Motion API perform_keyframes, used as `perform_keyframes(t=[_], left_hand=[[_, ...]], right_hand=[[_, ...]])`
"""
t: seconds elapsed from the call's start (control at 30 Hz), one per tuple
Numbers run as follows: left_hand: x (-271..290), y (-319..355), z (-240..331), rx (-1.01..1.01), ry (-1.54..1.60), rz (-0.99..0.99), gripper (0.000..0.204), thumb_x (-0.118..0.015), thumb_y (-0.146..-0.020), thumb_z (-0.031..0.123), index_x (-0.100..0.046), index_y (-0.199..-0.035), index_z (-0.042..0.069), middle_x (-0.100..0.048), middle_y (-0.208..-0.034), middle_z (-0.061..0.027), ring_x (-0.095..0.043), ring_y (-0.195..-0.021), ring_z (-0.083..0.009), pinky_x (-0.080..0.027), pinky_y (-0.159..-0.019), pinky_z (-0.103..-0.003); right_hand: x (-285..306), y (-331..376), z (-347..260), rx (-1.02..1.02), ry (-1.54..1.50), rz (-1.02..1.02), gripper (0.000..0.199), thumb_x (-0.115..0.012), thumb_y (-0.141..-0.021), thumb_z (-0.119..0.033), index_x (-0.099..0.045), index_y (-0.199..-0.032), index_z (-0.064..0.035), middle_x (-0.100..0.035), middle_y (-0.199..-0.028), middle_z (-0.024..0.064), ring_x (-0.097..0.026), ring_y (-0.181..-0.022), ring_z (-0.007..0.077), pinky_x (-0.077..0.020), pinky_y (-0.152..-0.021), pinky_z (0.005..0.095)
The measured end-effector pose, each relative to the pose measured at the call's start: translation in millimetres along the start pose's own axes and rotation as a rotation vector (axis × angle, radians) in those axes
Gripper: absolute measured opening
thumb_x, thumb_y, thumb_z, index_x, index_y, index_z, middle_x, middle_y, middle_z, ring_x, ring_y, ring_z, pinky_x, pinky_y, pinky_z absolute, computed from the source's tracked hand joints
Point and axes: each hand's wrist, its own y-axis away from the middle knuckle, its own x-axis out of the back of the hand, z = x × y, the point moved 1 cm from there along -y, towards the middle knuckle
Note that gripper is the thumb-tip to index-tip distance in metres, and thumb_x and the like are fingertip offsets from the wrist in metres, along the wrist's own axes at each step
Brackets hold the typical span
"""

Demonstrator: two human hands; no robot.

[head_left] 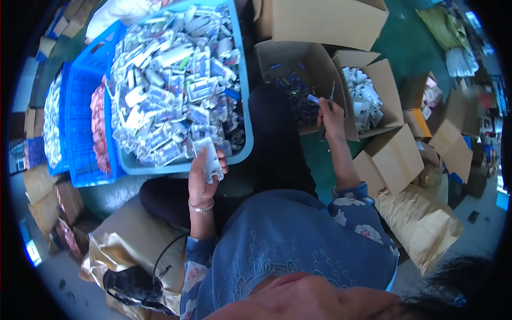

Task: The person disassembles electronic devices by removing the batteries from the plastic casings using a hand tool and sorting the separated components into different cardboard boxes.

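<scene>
Left hand [202, 178] curls round a white plastic casing [208, 153]; my right hand [333, 118] clenches a thin-shafted tool [322, 132] and purple cylinder [313, 98]. Blue tub [246, 117] heaped with casings [165, 96]; cardboard box [318, 57] holds dark cylinders [300, 106].

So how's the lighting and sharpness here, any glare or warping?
In the head view: pale parts in the blue tub glare bluish-white; the dark trousers lose detail; the cardboard box beside the right hand is dim inside; shapes bend toward the black rim, where the far right looks smeared.
</scene>
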Motion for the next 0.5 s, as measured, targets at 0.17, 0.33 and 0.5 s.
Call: perform_keyframes(t=[0.17,0.33,0.5], left_hand=[[-11,-3,0,-0.006,-0.243,0.083,0.021,-0.049,-0.092,0.018,-0.053,-0.105,0.002,-0.061,-0.079,-0.0091,-0.06,-0.062,-0.0165,-0.051,-0.05,-0.028],[-18,-2,-2,0.128,-0.526,-0.003,0.022,-0.049,-0.093,0.019,-0.053,-0.103,-0.001,-0.063,-0.073,-0.0125,-0.062,-0.059,-0.0171,-0.051,-0.051,-0.026],[-49,2,-6,0.281,-0.729,-0.29,0.02,-0.05,-0.093,0.018,-0.055,-0.101,0.001,-0.064,-0.074,-0.0098,-0.063,-0.061,-0.015,-0.052,-0.054,-0.025]], right_hand=[[-6,-2,12,-0.025,-0.064,0.02,0.023,-0.056,-0.088,-0.022,-0.06,-0.084,0.0,-0.054,-0.058,0.0021,-0.044,-0.039,0.0076,-0.0328,-0.036,0.0233],[-30,43,-24,0.061,0.139,-0.25,0.021,-0.061,-0.086,-0.022,-0.061,-0.091,-0.0016,-0.057,-0.061,0.0044,-0.049,-0.043,0.0098,-0.0382,-0.041,0.0233],[-56,86,-85,0.573,0.376,-0.788,0.037,-0.07,-0.078,-0.028,-0.061,-0.102,-0.0016,-0.063,-0.082,0.0113,-0.06,-0.068,0.0143,-0.0452,-0.055,0.027]])
